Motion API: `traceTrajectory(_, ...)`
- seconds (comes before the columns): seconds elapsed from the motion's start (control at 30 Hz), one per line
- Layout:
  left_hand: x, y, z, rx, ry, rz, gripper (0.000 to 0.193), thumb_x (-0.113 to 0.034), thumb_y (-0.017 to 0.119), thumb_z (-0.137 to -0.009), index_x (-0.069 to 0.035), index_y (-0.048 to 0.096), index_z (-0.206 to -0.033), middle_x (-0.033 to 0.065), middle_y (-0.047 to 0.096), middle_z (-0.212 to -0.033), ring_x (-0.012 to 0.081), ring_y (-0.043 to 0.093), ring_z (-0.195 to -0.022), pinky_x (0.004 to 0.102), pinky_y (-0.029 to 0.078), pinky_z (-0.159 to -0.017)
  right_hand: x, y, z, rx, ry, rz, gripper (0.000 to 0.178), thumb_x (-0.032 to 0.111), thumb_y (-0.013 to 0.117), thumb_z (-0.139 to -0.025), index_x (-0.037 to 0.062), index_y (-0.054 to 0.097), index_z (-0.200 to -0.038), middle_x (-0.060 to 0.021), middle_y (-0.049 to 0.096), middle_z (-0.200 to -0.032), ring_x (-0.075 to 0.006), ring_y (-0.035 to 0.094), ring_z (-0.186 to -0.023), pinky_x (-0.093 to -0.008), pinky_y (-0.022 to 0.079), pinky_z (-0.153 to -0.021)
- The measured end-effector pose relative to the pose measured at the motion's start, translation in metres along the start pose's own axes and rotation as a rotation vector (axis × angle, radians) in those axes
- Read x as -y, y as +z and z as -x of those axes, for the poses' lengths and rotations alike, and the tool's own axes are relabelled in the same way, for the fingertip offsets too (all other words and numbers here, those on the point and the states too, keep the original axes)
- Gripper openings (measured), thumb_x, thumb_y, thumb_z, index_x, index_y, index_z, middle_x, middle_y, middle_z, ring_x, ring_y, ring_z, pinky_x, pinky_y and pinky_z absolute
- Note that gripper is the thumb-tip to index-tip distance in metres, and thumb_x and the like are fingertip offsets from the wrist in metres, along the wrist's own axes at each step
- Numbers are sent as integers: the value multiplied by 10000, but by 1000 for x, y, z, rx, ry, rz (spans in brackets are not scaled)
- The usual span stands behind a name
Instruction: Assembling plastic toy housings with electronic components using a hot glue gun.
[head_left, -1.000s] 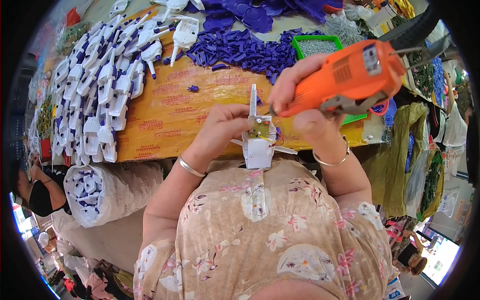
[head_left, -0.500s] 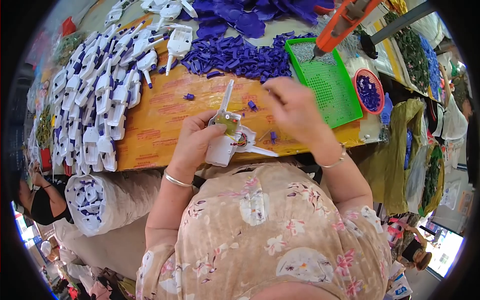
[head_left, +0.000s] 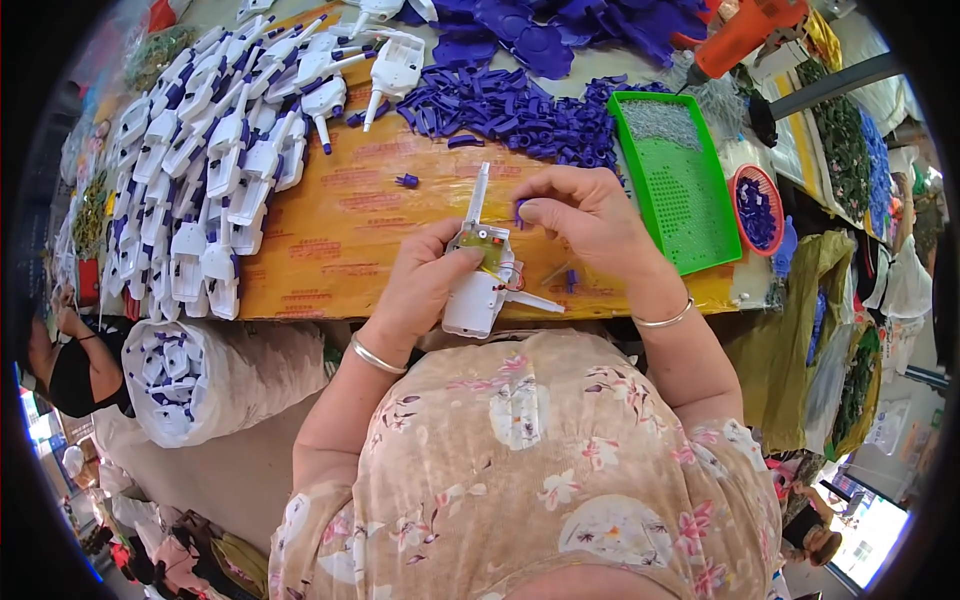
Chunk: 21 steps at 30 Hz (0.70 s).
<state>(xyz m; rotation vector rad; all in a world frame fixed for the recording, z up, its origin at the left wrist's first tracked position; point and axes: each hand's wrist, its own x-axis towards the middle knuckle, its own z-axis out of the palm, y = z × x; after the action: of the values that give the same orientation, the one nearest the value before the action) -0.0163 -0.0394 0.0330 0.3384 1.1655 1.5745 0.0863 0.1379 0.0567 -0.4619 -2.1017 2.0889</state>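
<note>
My left hand (head_left: 418, 283) is closed round a white plastic toy housing half (head_left: 472, 305), the thumb pressing beside a green circuit board (head_left: 490, 254) set in it. The housing's narrow stem points away from me, and thin coloured wires run to a second white shell piece (head_left: 535, 302) hanging out on its right. Just right of the stem, my right hand (head_left: 595, 218) pinches a small purple plastic part (head_left: 520, 210) between thumb and fingers, apart from the housing. Two similar pieces, a purple part with prongs (head_left: 406, 181) and a purple part (head_left: 571, 280), lie on the table.
White housings (head_left: 185, 180) with purple ends cover the table's left. Behind my hands lies a heap of purple strips (head_left: 510, 115). At right stand a green tray (head_left: 727, 215) with screws, a red basket (head_left: 738, 190) of purple parts and an orange power screwdriver (head_left: 750, 38) overhead.
My right hand has come toward the housing and now pinches the small purple part that lay on the table. The orange screwdriver has swung up, away from the tray. The view has shifted slightly.
</note>
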Motion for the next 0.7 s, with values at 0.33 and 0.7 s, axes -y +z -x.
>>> traceTrajectory(0.33,3,3,-2,-13,34,13,255,-48,510,-869,18,555,-1112,100,659,-904,155,662,-758,263,543,-644,-23,10,-3,-26,-49,-72,148,1,589,-842,-13,666,-967,7,641,-845,-36,542,-773,-181,436,-692)
traceTrajectory(0.7,7,-1,-2,13,31,-11,238,-28,522,-852,23,578,-1078,84,660,-902,118,642,-741,244,528,-642,-27,15,0,-21,-10,-1,152,0,576,-841,-12,676,-955,0,647,-830,-54,555,-765,-211,448,-683)
